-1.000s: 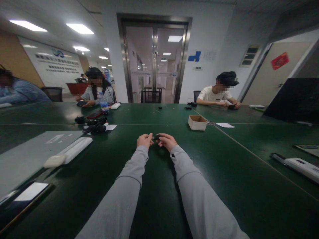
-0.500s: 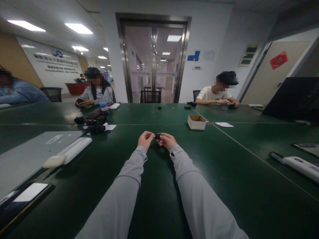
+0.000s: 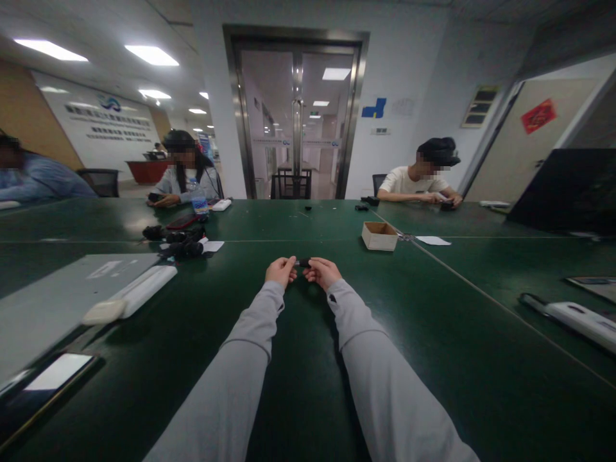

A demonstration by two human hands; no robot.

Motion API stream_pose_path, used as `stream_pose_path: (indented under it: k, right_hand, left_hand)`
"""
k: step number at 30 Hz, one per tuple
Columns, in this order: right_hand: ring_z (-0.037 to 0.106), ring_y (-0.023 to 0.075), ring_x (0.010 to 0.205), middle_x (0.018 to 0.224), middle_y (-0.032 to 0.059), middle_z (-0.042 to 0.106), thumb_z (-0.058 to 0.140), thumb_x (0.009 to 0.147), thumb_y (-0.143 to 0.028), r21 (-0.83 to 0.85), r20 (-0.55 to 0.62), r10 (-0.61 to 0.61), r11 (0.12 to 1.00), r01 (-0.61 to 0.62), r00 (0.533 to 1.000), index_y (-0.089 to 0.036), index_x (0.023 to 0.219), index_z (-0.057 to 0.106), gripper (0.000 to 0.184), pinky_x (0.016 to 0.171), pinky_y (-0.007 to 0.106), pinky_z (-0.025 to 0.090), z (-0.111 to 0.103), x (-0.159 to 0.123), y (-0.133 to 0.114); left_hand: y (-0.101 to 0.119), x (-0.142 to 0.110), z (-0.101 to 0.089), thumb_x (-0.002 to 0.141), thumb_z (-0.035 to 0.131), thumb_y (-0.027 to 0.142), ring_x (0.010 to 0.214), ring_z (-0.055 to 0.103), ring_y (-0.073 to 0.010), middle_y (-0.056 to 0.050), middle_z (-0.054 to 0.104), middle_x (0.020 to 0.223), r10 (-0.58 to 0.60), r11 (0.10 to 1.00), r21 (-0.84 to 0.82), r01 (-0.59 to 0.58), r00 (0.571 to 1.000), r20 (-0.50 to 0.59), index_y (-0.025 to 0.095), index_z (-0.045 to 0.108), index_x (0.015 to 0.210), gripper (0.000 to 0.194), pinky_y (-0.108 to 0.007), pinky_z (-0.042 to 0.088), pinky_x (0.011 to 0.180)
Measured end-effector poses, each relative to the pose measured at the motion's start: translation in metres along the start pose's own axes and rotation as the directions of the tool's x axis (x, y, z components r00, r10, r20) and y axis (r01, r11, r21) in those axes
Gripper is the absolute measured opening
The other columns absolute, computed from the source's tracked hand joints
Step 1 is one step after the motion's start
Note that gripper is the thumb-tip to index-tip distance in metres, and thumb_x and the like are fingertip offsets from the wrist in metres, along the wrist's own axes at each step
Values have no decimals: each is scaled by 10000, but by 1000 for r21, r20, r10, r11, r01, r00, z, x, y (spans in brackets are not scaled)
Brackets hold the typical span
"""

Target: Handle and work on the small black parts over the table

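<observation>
Black object (image 3: pixel 303 263): small, held almost level above the green table (image 3: pixel 308 346), nearer and more to the left than the white box (image 3: pixel 380 237).
Left hand (image 3: pixel 280 272): fingertips closed together, apparently pinched on left end.
Right hand (image 3: pixel 325 274): thumb and fingers clamped on right end.
Handling: probably light and stiff, perhaps slightly slippery; fragility impossible to tell.
Hold: best at both ends, gently.
</observation>
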State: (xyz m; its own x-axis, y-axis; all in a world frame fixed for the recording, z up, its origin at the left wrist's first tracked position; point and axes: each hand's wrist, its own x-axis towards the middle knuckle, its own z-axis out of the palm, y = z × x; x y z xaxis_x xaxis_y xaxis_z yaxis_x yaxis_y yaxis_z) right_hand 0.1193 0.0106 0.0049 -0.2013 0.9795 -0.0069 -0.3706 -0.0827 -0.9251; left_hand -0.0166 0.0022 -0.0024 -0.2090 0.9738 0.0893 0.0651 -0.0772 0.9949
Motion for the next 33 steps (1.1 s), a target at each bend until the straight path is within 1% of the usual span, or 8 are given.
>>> stream_pose_path:
  k: [4, 8, 12, 17, 23, 26, 30, 33]
  right_hand:
    - [527, 115, 389, 482, 29, 583, 567, 734, -124, -1, -13, 4, 1000, -4, 1000, -120, 853, 492, 141, 376, 199, 420, 0, -1, -1]
    - [528, 120, 392, 477, 28, 577, 590, 724, -136, -2, -12, 10, 1000, -10, 1000, -118, 854, 492, 164, 377, 204, 420, 0, -1, -1]
    - [533, 126, 395, 484, 37, 582, 581, 728, -130, 5, -4, 3, 1000, -3, 1000, -119, 846, 493, 147, 375, 206, 419, 0, 0, -1]
    - [534, 125, 394, 481, 32, 580, 584, 727, -128, -4, 0, 10, 1000, -10, 1000, -121, 835, 496, 140, 371, 206, 422, -1, 1, 1]
    - [538, 121, 405, 491, 18, 580, 601, 721, -142, -2, 20, 9, 1000, -9, 1000, -128, 841, 499, 158, 372, 205, 431, -1, 1, 1]
    - [541, 120, 407, 491, 25, 584, 580, 730, -126, -7, 24, 6, 1000, -6, 1000, -125, 842, 497, 139, 373, 200, 432, -2, 1, 1]
    - [540, 123, 402, 488, 30, 585, 588, 725, -136, -5, 35, 3, 1000, -3, 999, -126, 830, 499, 138, 371, 203, 430, -2, 1, 2]
    - [537, 123, 400, 493, 28, 589, 596, 721, -151, -12, 52, -1, 1000, 2, 999, -130, 815, 505, 132, 367, 207, 430, -3, 2, 3]
  left_hand:
    - [-1, 0, -3, 624, 645, 334, 621, 550, -97, -45, 606, 796, 222, 975, -18, -221, 974, 51, 151, 573, 843, 294, -167, 431, 470]
    - [0, -1, -3, 690, 580, 379, 523, 521, -94, -48, 597, 703, 87, 996, -39, -86, 996, 28, 137, 532, 958, 364, -182, 411, 427]
    - [-2, 0, -1, 646, 622, 276, 567, 530, -89, -33, 596, 740, 192, 981, -2, -192, 981, 33, 159, 540, 954, 340, -174, 414, 463]
    - [-5, 2, -1, 682, 573, 318, 553, 522, -91, -33, 590, 719, 170, 985, 36, -171, 985, 24, 153, 557, 895, 270, -194, 415, 483]
    - [-7, 3, -1, 674, 581, 262, 560, 521, -90, -33, 578, 775, 155, 988, -21, -154, 988, 26, 155, 472, 1033, 391, -221, 438, 525]
    - [-6, 3, 0, 576, 632, 117, 727, 554, -104, -52, 558, 917, 256, 967, 2, -256, 967, -4, 165, 508, 997, 442, -222, 458, 644]
    - [-4, 3, 0, 681, 578, 269, 631, 551, -111, -58, 566, 856, 75, 997, -27, -74, 997, 9, 162, 501, 991, 337, -230, 445, 531]
    - [-3, 3, 0, 644, 611, 227, 677, 557, -107, -48, 569, 849, 179, 984, -23, -179, 984, 12, 162, 520, 963, 338, -229, 457, 594]
